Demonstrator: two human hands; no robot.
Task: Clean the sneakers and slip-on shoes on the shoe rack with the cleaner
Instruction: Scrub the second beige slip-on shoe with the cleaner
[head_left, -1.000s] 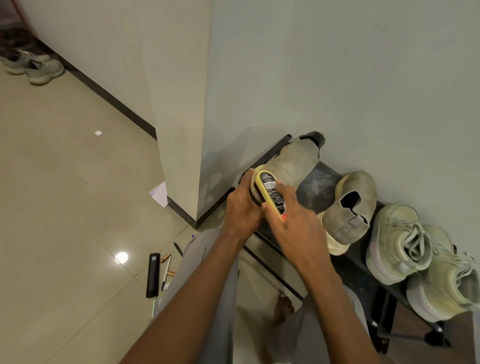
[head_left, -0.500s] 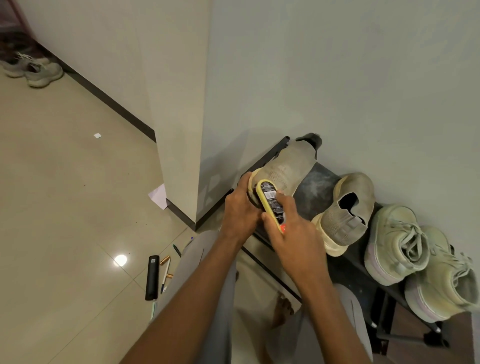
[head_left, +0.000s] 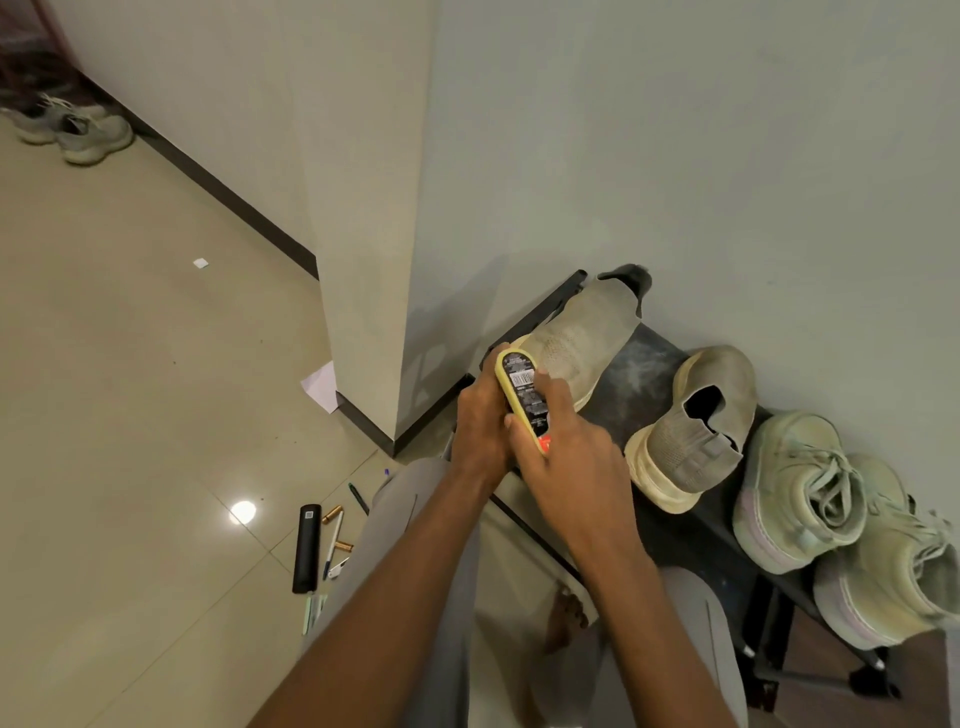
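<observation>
While the right hand (head_left: 566, 457) wraps its fingers (head_left: 558, 389) and thumb around the yellow cleaner bottle (head_left: 524, 400), the left hand (head_left: 480, 421) sits tight against the bottle's other side. The left fingers curl under the toe of the grey slip-on shoe (head_left: 576, 343), but I cannot tell how hard they grip it. The top of the bottle touches that toe.

To do this step well, I think the left hand should keep the shoe from sliding while the right hand rubs the bottle tip in small rows, from the toe up to the dark heel tab by the wall. Soft presses are best, so the cleaner does not run out too fast.

The shoe lies at the left end of the black shoe rack (head_left: 644, 374). Just beside it is the second slip-on (head_left: 696, 431), which leans on its side with its opening up. Next come two pale green sneakers (head_left: 800, 488), touching each other. They wait their turn.

The second slip-on is near the right wrist, so a big swing could bump it. The wall is close behind. On the floor lie a black stick-shaped thing (head_left: 306, 548) and some pens (head_left: 332, 543), near the person's knee. Another pair of shoes (head_left: 72, 130) sits far off by the wall.
</observation>
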